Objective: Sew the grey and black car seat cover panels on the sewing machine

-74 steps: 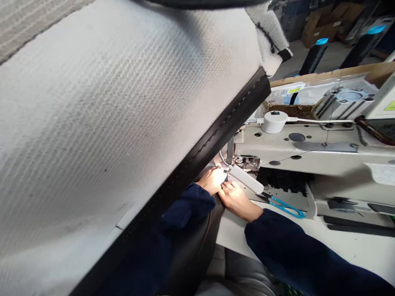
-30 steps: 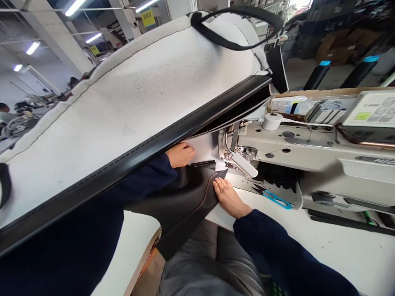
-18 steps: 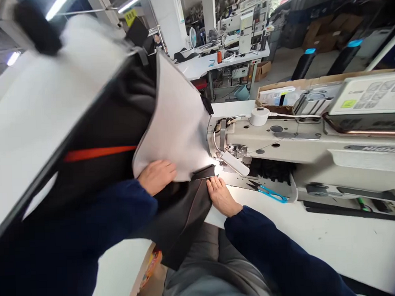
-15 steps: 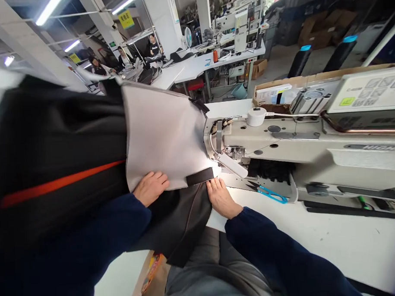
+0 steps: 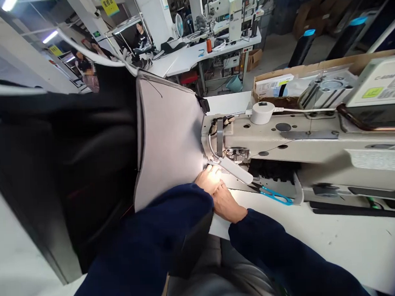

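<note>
A large sewn piece with light grey fabric (image 5: 171, 136) on top and black material (image 5: 97, 156) to its left lies at the head of a sewing machine (image 5: 265, 137). My left hand (image 5: 207, 178) is closed at the fabric's edge under the machine's lamp (image 5: 237, 169), with its fingers bunched close to the needle area. Touching it from below and right is my right hand (image 5: 228, 205), its fingers curled at the same edge. The fingertips of both hands are partly hidden. A dark flap (image 5: 194, 245) hangs below my left sleeve.
Blue-handled thread snips (image 5: 277, 196) lie on the machine bed right of my hands. Behind the machine stand a cardboard box (image 5: 311, 70) and black thread cones (image 5: 302, 47). Dark strips (image 5: 351, 209) lie on the white table (image 5: 304, 248). Other people sit farther back.
My left hand has moved right, from the grey fabric's lower edge to beside my right hand. The black material at left has shifted, hiding most of its orange stripe. The view has turned slightly.
</note>
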